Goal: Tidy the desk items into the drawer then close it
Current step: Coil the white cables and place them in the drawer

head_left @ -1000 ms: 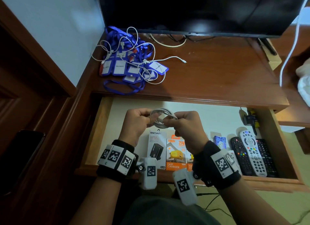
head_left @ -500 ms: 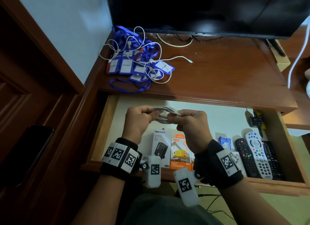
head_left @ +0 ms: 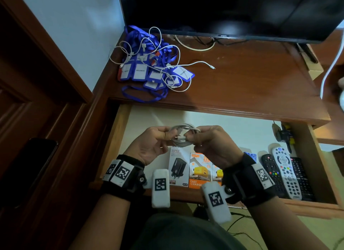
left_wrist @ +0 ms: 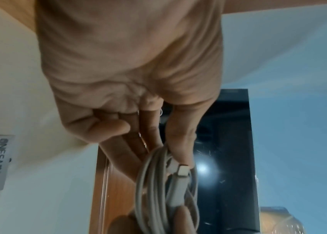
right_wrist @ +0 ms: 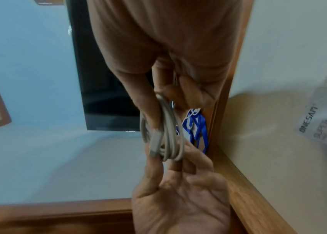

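Free room: pale drawer floor (head_left: 149, 119) lies bare left of the charger boxes (head_left: 188, 167).
Blocked: remotes (head_left: 284, 173) fill the drawer right of those boxes.
Above: worktop (head_left: 242, 86) edge overhangs the drawer's rear.

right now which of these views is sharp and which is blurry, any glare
Head view: dim, with a soft reflection on the dark TV screen, yet the coiled white cable reads clearly. Left wrist view: the cable's plug is fairly sharp, a bright glare spot beside it. Right wrist view: soft, smeared throughout.
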Demonstrator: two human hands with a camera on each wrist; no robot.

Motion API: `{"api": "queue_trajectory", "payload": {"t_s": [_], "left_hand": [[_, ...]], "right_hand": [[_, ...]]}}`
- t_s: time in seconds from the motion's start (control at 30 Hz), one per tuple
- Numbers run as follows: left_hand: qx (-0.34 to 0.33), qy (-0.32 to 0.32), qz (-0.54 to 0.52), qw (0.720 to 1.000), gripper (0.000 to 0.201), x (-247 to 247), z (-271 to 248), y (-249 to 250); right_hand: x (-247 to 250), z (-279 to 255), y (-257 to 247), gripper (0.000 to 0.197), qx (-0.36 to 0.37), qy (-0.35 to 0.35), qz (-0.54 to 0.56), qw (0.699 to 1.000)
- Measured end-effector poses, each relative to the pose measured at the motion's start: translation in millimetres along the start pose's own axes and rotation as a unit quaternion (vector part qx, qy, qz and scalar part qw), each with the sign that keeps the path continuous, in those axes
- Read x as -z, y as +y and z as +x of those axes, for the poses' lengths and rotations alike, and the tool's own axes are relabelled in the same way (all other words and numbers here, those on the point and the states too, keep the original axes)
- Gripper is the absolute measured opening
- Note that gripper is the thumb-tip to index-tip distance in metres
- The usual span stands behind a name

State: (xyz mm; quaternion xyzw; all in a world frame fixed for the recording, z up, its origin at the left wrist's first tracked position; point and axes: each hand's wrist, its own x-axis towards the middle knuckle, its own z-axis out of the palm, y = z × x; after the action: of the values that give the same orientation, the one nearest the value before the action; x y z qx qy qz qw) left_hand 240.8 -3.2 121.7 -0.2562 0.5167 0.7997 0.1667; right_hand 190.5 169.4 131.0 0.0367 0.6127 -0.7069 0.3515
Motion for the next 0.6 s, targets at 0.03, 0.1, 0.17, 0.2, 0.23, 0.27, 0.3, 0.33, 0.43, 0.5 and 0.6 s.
{"api": "queue_trajectory", "payload": {"t_s": [0.03,0.1,0.17,0.2,0.23,0.27,0.3,0.33,0.43,0.5,0.6], "left_hand": [[-0.002,0.005,-0.014,1.0,0.023,0.9,0.8,-1.7],[-0.014,0.035,-0.032,0.999,0.028,2.4,2.6,-6.4],[-0.024,0.061,-0.049,0.997,0.026,5.4,3.3,-10.3],[-0.025,0.07,-0.058,0.996,0.021,7.8,3.7,-11.7],[-0.026,0.077,-0.064,0.995,0.016,10.3,4.3,-12.4],[-0.03,0.081,-0.067,0.994,0.011,13.2,4.6,-12.4],[-0.035,0.085,-0.066,0.994,0.006,16.3,5.1,-11.7],[-0.04,0.086,-0.065,0.993,0.003,19.4,5.4,-10.2],[-0.049,0.083,-0.072,0.993,0.015,30.8,6.0,-5.1],[-0.046,0.08,-0.094,0.991,0.027,39.6,6.5,-2.6],[-0.043,0.077,-0.138,0.986,0.02,56.4,4.5,1.9]], "right_hand": [[-0.2,2.6,1.4,0.004,-0.012,-0.02,-0.007,1.0],[-3.5,7.1,5.6,0.011,-0.026,-0.041,-0.016,0.999],[-9.7,11.0,7.9,0.015,-0.034,-0.039,-0.002,0.999],[-13.6,12.7,8.6,0.012,-0.037,-0.032,0.011,0.999],[-17.9,14.6,9.2,0.009,-0.039,-0.02,0.03,0.999],[-21.5,17.4,10.7,0.009,-0.042,-0.003,0.053,0.998],[-25.2,20.5,12.8,0.013,-0.039,0.02,0.074,0.996],[-29.4,23.4,15.2,0.018,-0.032,0.047,0.087,0.995],[-48.4,30.7,20.7,0.013,-0.001,0.132,0.108,0.985],[-63.8,34.9,22.1,0.008,0.018,0.156,0.142,0.977],[-86.8,41.9,21.9,0.012,0.052,0.16,0.109,0.98]]}}
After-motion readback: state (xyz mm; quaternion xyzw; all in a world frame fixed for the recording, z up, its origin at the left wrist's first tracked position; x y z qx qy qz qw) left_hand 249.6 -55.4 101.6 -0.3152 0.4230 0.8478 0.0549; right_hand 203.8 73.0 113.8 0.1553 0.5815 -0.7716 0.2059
